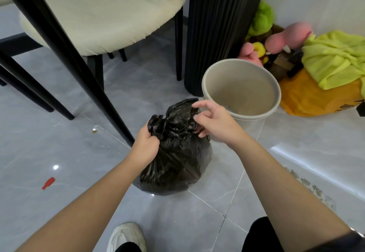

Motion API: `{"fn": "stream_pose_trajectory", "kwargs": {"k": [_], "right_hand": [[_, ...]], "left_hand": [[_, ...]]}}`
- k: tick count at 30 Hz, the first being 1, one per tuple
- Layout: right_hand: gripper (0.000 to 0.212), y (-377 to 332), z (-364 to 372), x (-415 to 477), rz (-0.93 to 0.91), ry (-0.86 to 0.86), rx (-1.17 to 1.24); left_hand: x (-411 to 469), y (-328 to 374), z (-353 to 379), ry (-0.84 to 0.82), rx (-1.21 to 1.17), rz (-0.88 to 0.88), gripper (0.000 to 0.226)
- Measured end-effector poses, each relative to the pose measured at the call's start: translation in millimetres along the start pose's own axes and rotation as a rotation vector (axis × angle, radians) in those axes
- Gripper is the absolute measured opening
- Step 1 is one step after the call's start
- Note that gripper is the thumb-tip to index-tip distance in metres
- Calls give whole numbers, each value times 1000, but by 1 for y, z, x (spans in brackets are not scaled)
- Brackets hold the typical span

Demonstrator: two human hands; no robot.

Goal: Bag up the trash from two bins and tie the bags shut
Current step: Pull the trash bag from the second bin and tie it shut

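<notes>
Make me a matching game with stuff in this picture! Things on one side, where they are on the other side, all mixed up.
Things:
1. trash bag
2. bin
3. red piece
4. yellow-green cloth

Places:
A. lying on the orange bag
B. its neck gripped in the left hand
C. by itself on the floor
D. standing beside the black ribbed column, no bag inside

Pairs: 1-B, 2-D, 3-C, 4-A

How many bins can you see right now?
1. An empty-looking beige bin stands just beyond the black trash bag, beside the black fluted column. A second bin may be out of view.
</notes>
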State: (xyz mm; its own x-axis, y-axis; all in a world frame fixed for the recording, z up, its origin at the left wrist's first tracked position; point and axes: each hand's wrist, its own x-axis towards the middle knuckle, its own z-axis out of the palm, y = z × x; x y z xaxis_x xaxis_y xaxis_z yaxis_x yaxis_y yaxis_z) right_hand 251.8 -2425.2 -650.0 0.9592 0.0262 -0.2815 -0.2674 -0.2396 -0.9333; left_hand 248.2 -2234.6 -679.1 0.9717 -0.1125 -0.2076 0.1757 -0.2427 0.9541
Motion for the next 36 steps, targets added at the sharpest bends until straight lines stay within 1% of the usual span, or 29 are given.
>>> {"fn": "stream_pose_trajectory", "kwargs": {"k": [3,5,7,8,9,10,11,13,16,19,21,22,24,25,26,27,28,30,31,32,33,36], "right_hand": [[41,13,-5,3,93,43,-47],[54,22,-6,7,183,5,-83],[64,28,-5,8,285,-77,-110],[59,30,-3,8,311,-132,-145],[43,33,0,7,301,-177,-177],[22,33,4,6,267,-185,-186],[11,36,7,7,222,-153,-156],[12,42,8,11,163,-70,-17],[10,42,10,11,152,-51,197],[15,36,15,11,159,-18,211],[12,30,14,10,165,-51,244],[19,28,10,10,157,-89,252],[43,24,-1,5,122,-188,152],[49,23,-7,3,113,-239,77],[52,21,-11,-1,110,-283,-10],[49,20,-15,-3,105,-315,-107],[40,19,-16,-5,101,-323,-223],[15,18,-15,-6,78,-253,-431],[14,18,-14,-5,56,-200,-462],[12,19,-13,-4,35,-158,-439],[8,20,-11,-4,22,-134,-360],[19,19,-5,-7,47,-103,24]], "left_hand": [[-1,0,-5,13,-20,-63,36],[-1,-2,-8,35,-37,-90,33],[-1,-2,-9,61,-74,-142,25],[-1,-2,-10,64,-93,-175,22],[0,-3,-11,62,-111,-203,20],[1,-3,-12,57,-111,-222,20],[3,-4,-14,58,-103,-225,20],[4,-3,-17,59,-54,-208,18],[6,-4,-22,73,39,-187,23],[8,-2,-25,84,88,-175,22],[7,2,-25,104,40,-165,21],[6,5,-25,123,8,-168,21],[6,6,-26,163,-55,-180,18],[6,6,-26,176,-83,-186,16],[5,7,-26,182,-93,-192,14],[4,8,-25,192,-97,-191,13],[3,8,-25,197,-91,-194,13],[2,9,-25,184,-71,-206,20],[1,10,-25,170,-45,-205,23],[1,11,-26,148,-15,-200,23],[1,12,-27,123,17,-191,21],[3,16,-31,71,112,-146,18]]}}
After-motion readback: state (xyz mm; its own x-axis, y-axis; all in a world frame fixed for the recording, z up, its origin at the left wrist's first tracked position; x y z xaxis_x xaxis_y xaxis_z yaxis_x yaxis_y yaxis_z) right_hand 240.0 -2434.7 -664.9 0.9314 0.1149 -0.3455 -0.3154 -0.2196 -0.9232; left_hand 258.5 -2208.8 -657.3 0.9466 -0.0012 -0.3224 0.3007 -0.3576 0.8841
